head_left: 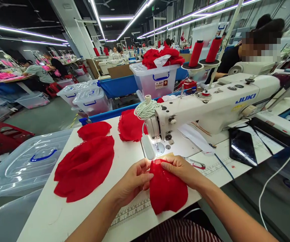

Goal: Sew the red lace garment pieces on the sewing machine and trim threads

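Observation:
Both my hands pinch the upper edge of a red fabric piece [168,191], which hangs down over the table's front edge. My left hand [137,179] grips its left corner between thumb and fingers. On the right, my right hand [180,169] has its thumb laid on top of the cloth and the fingers behind. Just beyond my hands is the needle area of a white sewing machine [207,104], lit by a small lamp. Several more red fabric pieces [87,168] lie flat to the left, and another red piece [130,126] rests behind the machine head.
Small scissors or snips [195,163] and a dark phone [242,147] lie on the right. Red thread cones [196,53] stand behind the machine. A clear plastic bin [153,79] bears red fabric. Lidded bins [39,158] stand at left. A co-worker [255,43] sits at back right.

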The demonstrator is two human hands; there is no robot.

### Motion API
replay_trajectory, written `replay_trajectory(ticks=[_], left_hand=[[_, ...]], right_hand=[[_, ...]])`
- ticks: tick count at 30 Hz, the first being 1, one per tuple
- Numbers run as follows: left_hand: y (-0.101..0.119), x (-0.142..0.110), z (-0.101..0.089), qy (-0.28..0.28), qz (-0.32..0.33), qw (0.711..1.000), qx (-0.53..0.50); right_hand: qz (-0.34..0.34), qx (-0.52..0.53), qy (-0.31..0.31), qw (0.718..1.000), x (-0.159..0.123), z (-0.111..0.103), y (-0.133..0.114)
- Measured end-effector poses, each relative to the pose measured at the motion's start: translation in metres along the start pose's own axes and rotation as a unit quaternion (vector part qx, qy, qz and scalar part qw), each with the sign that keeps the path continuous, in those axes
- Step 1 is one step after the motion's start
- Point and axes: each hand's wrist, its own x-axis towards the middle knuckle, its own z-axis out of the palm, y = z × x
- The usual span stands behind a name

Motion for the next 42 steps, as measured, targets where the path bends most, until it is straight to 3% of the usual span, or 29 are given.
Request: replay_trajectory(ticks=[4,10,15,25,32,38,42], left_hand=[[-0.004,0.013,0.0,0.015,-0.019,1.0,0.001],[-0.013,0.025,-0.005,0.061,0.023,0.997,0.042],[-0.017,0.026,-0.013,0.064,0.039,0.997,0.035],[-0.014,0.024,-0.004,-0.028,-0.002,0.998,0.054],[-0.015,0.024,0.003,-0.026,-0.022,0.999,0.031],[-0.023,0.023,0.01,0.046,-0.061,0.996,-0.045],[-0.025,0.024,0.014,0.093,-0.032,0.99,-0.101]], right_hand=[[-0.03,-0.09,0.009,0.995,0.003,-0.009,0.001],[-0.031,-0.082,0.121,0.989,0.008,-0.006,0.013],[-0.058,-0.089,0.169,0.98,0.012,-0.005,0.015],[-0.081,-0.12,0.18,0.973,0.012,-0.005,0.021],[-0.074,-0.155,0.177,0.969,0.015,-0.004,0.025],[-0.131,-0.267,0.3,0.907,0.0,-0.007,0.018],[-0.13,-0.368,0.26,0.883,-0.02,0.004,0.016]])
